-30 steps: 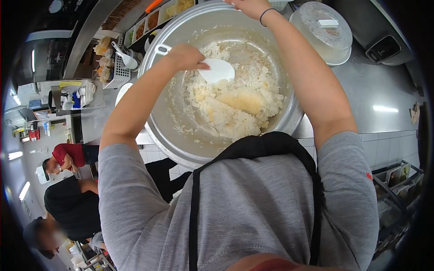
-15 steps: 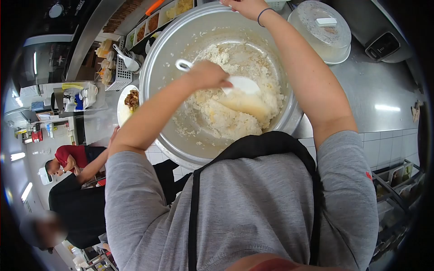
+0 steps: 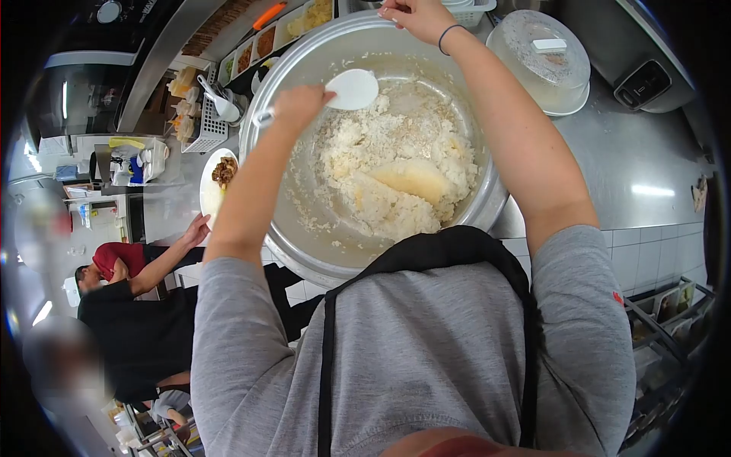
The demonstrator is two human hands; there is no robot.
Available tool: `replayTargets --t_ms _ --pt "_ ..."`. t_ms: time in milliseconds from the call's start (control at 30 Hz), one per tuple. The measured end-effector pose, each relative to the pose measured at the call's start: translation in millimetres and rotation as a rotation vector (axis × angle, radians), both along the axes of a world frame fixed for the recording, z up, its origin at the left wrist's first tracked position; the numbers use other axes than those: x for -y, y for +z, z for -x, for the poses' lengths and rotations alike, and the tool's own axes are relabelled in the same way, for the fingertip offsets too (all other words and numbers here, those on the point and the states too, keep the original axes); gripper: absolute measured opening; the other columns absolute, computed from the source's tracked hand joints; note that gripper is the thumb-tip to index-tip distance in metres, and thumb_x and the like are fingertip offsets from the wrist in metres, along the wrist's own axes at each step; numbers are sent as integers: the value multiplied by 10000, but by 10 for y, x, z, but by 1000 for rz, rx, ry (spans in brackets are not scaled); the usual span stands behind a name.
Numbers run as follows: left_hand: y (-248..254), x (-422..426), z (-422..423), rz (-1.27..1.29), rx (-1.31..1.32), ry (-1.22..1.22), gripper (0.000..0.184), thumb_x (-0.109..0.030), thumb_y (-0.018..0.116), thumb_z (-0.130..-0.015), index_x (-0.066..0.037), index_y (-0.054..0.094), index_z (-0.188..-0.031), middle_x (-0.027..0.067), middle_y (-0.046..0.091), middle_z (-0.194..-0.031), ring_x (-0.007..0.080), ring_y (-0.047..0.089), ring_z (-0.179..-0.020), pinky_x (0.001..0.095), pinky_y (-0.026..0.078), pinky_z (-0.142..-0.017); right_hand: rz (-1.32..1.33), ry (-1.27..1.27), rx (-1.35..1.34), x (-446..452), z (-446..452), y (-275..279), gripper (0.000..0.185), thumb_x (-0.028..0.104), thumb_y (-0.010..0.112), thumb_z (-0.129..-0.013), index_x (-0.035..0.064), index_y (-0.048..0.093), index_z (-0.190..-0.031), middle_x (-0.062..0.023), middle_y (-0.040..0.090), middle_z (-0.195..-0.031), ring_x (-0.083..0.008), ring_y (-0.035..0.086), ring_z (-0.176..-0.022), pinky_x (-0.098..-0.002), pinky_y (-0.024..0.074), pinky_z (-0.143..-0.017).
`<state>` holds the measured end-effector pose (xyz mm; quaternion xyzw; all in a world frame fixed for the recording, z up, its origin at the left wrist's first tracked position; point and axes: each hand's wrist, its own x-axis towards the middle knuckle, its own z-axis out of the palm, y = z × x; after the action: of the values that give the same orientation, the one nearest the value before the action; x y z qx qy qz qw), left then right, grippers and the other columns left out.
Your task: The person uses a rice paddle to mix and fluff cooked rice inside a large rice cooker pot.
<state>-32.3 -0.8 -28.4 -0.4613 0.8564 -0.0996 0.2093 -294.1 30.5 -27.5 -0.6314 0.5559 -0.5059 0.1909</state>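
A large metal pot (image 3: 260, 221) holds white rice (image 3: 396, 206) with a browned slab on top, and loose grains cling to its inner wall. My left hand (image 3: 303, 105) is closed around the handle of a white paddle (image 3: 353, 89), whose blade is over the upper left part of the pot, above the rice. Part of the handle sticks out behind the hand, blurred. At the pot's far rim is my right hand (image 3: 410, 15), its fingers bent at the edge and partly cut off by the top of the view.
A plate of food (image 3: 221, 177) is left of the pot, near a co-worker's hand (image 3: 196, 228). A white basket (image 3: 207, 131) and ingredient trays (image 3: 265, 42) stand at the upper left. At the right are a covered container (image 3: 539, 65) and a grey appliance (image 3: 643, 82).
The paddle and my left hand have lifted off the rice and moved up and left. My right hand stays at the far rim. A co-worker's arm has reached toward the plate.
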Motion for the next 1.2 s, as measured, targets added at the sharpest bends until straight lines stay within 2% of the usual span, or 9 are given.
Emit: replayTargets --t_ms 133,400,467,500,567,733,900,1033,1200 --pt "-320 -240 -159 -31 -267 129 524 -499 334 -894 -37 575 -953 189 621 -884 370 587 -864 449 459 -767 -2 -1 8 -4 19 -2 211 241 603 -773 30 609 -776 -127 608 -693 -246 583 -652 -346 444 -621" --pt "-219 -251 -155 -136 -253 109 525 -482 340 -899 -11 565 -962 229 605 -901 367 578 -879 458 439 -776 24 -45 -124 29 4 -8 213 253 606 -770 44 624 -806 -125 627 -743 -253 597 -698 -349 453 -656" --pt "-227 -251 -155 -174 -279 143 533 -491 356 -890 -10 582 -934 234 603 -912 370 568 -908 457 433 -791 -71 63 -6 57 2 -53 300 346 590 -820 50 608 -867 -8 569 -680 -110 501 -600 -260 420 -596" --pt "-255 -229 -161 -147 -291 153 533 -491 356 -890 -10 582 -934 234 603 -912 370 568 -908 457 433 -791 -55 70 -63 45 -4 -6 295 330 598 -812 38 596 -853 -27 569 -681 -98 505 -606 -259 418 -594" --pt "-330 -156 -147 -204 -247 196 486 -473 367 -883 -58 605 -967 166 623 -943 335 578 -930 442 436 -819 -35 53 -63 77 -11 -45 317 384 571 -795 72 605 -843 -113 608 -751 -260 562 -683 -353 436 -649" --pt "-487 -544 192 -327 -355 119 466 -488 382 -871 -110 630 -988 158 621 -936 306 584 -927 428 450 -795 -17 84 -4 93 -62 -105 248 273 608 -788 28 602 -824 -103 601 -731 -205 563 -648 -301 443 -625" --pt "-69 -869 352 -322 -209 -172 431 -484 435 -838 -118 657 -888 110 643 -884 281 610 -865 416 470 -741 -77 189 250 32 10 -3 167 192 591 -829 25 584 -820 -3 536 -665 -69 497 -604 -228 423 -554" --pt "121 -1062 294 -329 -180 -321 423 -502 451 -828 -136 651 -897 95 645 -834 294 613 -829 401 478 -709 -161 234 297 -72 -23 -16 149 181 583 -837 34 583 -813 15 525 -654 -56 480 -569 -197 409 -518" --pt "527 -588 -232 4 -201 8 416 -484 512 -804 -102 669 -859 102 644 -793 289 623 -794 406 484 -646 -328 283 250 -74 -92 104 116 163 567 -846 49 584 -839 21 521 -660 -51 475 -546 -191 401 -501"
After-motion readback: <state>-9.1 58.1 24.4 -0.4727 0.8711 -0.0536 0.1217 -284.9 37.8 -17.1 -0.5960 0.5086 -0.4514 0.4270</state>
